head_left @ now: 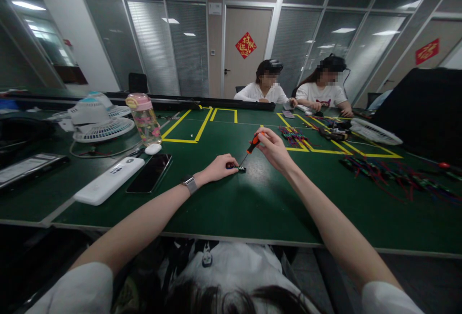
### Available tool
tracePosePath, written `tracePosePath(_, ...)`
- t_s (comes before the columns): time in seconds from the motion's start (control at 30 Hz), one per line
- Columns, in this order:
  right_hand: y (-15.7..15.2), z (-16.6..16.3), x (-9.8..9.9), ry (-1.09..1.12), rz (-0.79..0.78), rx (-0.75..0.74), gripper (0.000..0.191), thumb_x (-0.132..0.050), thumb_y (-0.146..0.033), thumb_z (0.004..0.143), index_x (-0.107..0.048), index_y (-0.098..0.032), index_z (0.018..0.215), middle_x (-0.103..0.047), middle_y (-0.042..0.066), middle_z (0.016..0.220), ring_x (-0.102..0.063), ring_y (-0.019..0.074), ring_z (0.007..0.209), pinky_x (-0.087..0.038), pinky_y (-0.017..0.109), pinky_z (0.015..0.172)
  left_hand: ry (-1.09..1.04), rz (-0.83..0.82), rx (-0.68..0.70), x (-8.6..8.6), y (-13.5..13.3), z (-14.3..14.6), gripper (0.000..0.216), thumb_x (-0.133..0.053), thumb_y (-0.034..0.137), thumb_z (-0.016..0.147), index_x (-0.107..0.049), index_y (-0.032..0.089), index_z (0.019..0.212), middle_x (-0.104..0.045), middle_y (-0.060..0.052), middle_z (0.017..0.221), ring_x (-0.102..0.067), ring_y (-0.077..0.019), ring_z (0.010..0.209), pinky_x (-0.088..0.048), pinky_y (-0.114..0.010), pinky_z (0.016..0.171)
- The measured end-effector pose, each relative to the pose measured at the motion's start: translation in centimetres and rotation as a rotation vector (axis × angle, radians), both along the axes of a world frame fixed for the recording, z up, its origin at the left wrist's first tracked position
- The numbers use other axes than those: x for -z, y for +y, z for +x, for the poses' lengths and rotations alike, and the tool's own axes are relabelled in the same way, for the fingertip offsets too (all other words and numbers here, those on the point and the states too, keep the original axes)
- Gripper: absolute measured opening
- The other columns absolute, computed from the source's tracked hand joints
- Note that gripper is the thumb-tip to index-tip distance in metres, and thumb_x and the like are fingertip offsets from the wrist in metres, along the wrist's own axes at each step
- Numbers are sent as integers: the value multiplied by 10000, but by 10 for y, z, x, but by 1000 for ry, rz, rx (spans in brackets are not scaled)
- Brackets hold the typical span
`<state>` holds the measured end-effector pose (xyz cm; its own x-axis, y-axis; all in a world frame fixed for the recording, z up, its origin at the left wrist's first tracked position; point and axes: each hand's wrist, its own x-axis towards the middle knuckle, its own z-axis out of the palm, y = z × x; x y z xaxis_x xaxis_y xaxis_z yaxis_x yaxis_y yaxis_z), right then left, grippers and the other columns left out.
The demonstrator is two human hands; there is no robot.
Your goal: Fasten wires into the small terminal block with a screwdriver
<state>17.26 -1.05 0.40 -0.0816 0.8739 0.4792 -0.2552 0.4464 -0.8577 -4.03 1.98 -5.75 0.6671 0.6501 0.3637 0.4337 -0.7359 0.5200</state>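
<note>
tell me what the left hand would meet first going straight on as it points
Likely the board, right at the fingers, with the screwdriver slanting down to it; depth there is unclear.

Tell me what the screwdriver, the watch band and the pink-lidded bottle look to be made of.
Screwdriver: handle probably plastic or rubber, going by its solid orange and black colouring; shaft likely metal, being thin, straight and grey.
Watch band: perhaps metal mesh, silvery grey with a soft sheen; fabric is possible.
Bottle: see-through, likely glossy plastic, though glass is possible; its opaque lid looks plastic.
</note>
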Motion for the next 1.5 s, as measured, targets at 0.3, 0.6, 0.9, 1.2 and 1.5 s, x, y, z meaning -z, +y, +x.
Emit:
tracePosePath(0.3, -2, 0, 0, -1, 8, -17, 300, -741, -446, 762, -651, -317, 1017, -707, -7, 936, -644, 156, 914, -494, 321, 885, -9, 20, -2, -1, -2, 1, 149, -646, 302, 862, -705, 170, 895, -616, -29, 861, -580, -161, 782, -428, -261, 708)
tracePosePath(0.6, -2, -4, 2, 36, 11, 24, 292, -760, -496, 718, -653, -294, 900, -669, -15, 881, -620, 156, 836, -521, 319, 843, -1, 21, 0, -2, -2, 2, 149, -643, 297, 862, -706, 167, 896, -622, -35, 872, -583, -161, 787, -434, -271, 723)
tracePosePath(0.9, -5, -7, -1, 20, -11, -49, 347, -724, -499, 758, -651, -298, 1031, -693, 8, 900, -646, 173, 904, -497, 370, 919, 4, 21, -5, -2, -2, 1, 153, -643, 308, 862, -702, 173, 900, -624, -36, 881, -585, -166, 794, -440, -275, 726)
tracePosePath(1.2, -3, -6, 0, 2, 33, 65, 260, -760, -494, 724, -674, -265, 814, -604, -30, 755, -575, 121, 697, -496, 268, 742, -4, 9, 6, -1, -1, 1, 170, -638, 322, 867, -707, 173, 907, -623, -38, 891, -586, -167, 797, -438, -276, 723)
tracePosePath(1.5, 0, -2, 1, -9, 39, 41, 286, -664, -541, 797, -644, -284, 921, -674, 0, 874, -644, 173, 893, -490, 337, 873, -6, 9, 2, 0, 0, 1, 164, -637, 322, 864, -706, 177, 898, -626, -37, 883, -576, -164, 781, -440, -276, 717)
